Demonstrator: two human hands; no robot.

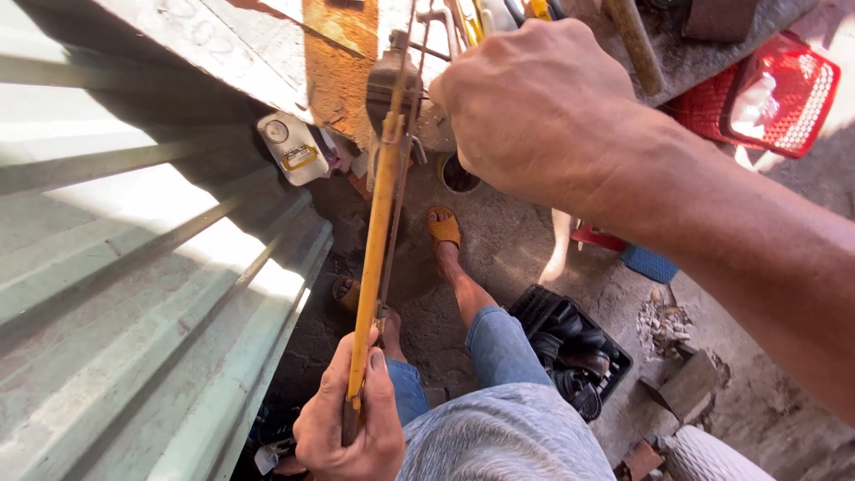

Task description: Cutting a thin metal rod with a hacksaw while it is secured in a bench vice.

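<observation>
Your left hand is closed around the near end of a yellow hacksaw, thumb lying along its frame. The saw runs away from you, near to far, its far end with the dark metal fitting reaching up to the edge of the rusty table. Your right hand is curled shut at that far end, just right of the saw's tip; what it grips is hidden behind the knuckles, so you cannot tell from here.

To your left lies corrugated green metal sheeting, half in sun, half in shadow. Below the saw, on the concrete floor, your feet show in orange sandals, with blue jeans rolled at the knee. A black crate of dark parts sits just right of your leg. Far right, a red basket stands beside the table. A pale tag with a yellow mark hangs under the table's edge, left of the saw.
</observation>
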